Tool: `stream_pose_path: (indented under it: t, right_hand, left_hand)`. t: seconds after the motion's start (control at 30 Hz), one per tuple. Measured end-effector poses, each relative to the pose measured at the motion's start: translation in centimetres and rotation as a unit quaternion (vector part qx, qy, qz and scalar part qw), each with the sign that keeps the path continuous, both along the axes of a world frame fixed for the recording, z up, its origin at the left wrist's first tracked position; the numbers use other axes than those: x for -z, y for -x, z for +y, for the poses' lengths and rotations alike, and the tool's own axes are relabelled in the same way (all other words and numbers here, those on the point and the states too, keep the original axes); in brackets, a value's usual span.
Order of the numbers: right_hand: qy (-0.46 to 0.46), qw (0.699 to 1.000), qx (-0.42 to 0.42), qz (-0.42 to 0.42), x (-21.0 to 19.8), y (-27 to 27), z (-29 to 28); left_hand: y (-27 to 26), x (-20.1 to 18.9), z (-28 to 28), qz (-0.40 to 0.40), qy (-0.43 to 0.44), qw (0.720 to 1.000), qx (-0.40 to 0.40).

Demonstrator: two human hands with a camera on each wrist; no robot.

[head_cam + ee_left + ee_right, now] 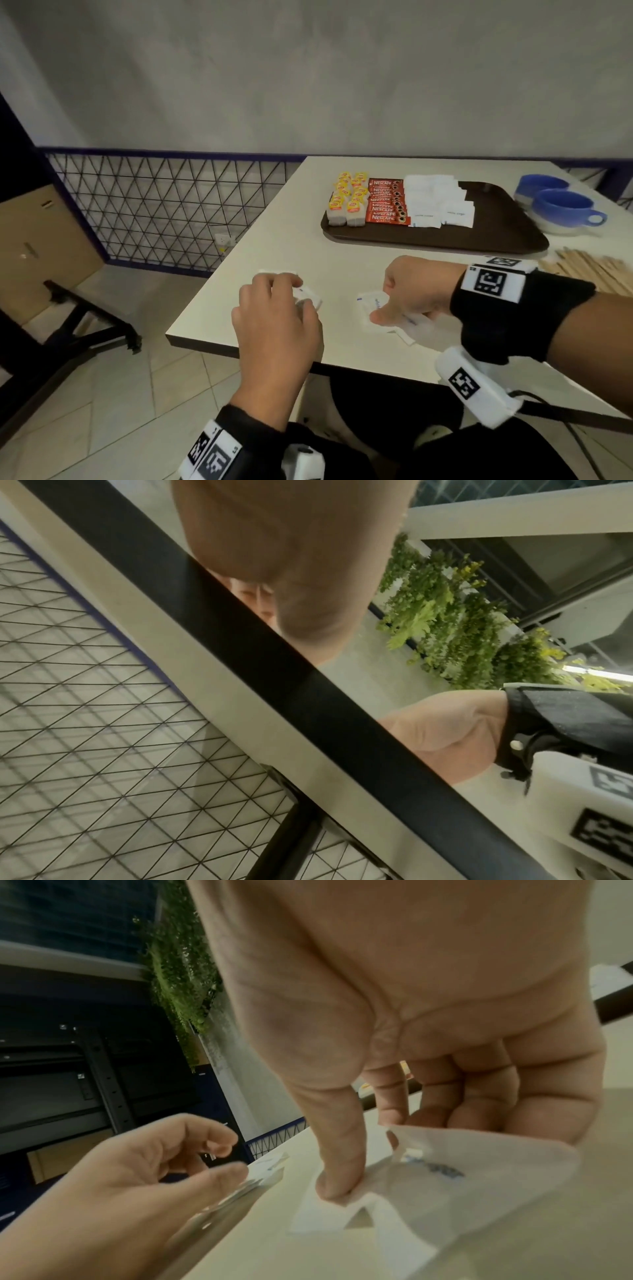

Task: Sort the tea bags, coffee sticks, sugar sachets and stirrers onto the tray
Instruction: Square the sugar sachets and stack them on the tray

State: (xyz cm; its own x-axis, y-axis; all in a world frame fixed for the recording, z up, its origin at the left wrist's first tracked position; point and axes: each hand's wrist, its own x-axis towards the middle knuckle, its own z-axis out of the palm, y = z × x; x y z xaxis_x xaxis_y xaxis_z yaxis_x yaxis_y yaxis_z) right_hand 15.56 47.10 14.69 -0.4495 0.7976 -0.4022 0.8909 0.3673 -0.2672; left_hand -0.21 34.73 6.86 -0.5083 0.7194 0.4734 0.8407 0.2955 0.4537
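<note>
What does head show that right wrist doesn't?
Head only: the tray with tea bags, coffee sticks and sorted sachets, two mugs, the stirrers.
Right wrist only: the right thumb pressing a sachet from below, hanging plants.
Both: left hand and right hand on loose sachets at the table edge.

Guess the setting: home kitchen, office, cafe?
Probably a cafe or office pantry, not a home: a brown serving tray with rows of Nescafe sticks, wooden stirrers, two blue cups, a hanging plant wall.
</note>
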Motion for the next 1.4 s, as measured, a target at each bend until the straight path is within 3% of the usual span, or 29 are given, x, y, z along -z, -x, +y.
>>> stream_pose_path:
  t: [0.1,0.2,0.27,0.33,0.47,0.6,0.73,0.9,0.97,1.07,1.23,1.3,1.4]
  right_hand:
    - [0.026,0.999,0.002,0.028,0.2,-2.7,0.0]
    - [0.020,0.997,0.002,0.068,0.5,-4.9,-0.2]
    - [0.012,0.997,-0.010,0.082,0.6,-6.0,-0.5]
    - [-0.010,0.996,-0.033,0.076,0.5,-6.9,-0.8]
    - [-0.054,0.997,-0.051,0.000,-0.1,-8.9,-1.1]
    - [-0.070,0.995,-0.056,-0.041,-0.2,-10.4,-1.3]
    - [-0.048,0.999,-0.024,-0.004,0.2,-10.8,-1.3]
    - [-0.040,0.994,0.033,0.091,-0.1,-11.9,-1.8]
    - [0.005,0.966,0.096,0.241,-0.3,-12.8,-2.4]
    - [0.117,0.866,0.146,0.464,0.6,-13.5,-4.1]
    - [0.140,0.761,0.202,0.600,4.9,-12.1,-5.9]
    - [0.106,0.745,0.206,0.625,5.6,-11.7,-5.8]
    - [0.045,0.770,0.160,0.615,6.0,-11.4,-5.6]
  left_hand:
    - [-2.0,-1.5,1.0,-0.013,-0.055,0.994,0.094]
    - [-5.0,-2.4,2.9,-0.061,0.061,0.976,0.201]
    - [-6.8,-2.4,4.1,-0.024,0.158,0.960,0.229]
    - [-7.9,-2.3,4.8,-0.015,0.190,0.953,0.237]
    - [-8.3,-1.7,5.3,-0.094,0.144,0.953,0.250]
    - [-7.8,-1.4,4.7,-0.256,0.045,0.930,0.261]
    - [-7.4,-1.8,3.8,-0.399,-0.041,0.883,0.246]
    - [-6.9,-2.3,3.2,-0.473,-0.069,0.847,0.232]
    - [-7.1,-2.4,3.1,-0.460,-0.061,0.852,0.241]
    - [-7.5,-2.3,3.3,-0.437,-0.030,0.859,0.264]
    - [-8.0,-2.8,2.7,-0.479,0.005,0.821,0.311]
    - [-8.4,-2.8,2.4,-0.502,0.013,0.806,0.313]
    - [-8.7,-2.5,2.1,-0.511,0.012,0.804,0.305]
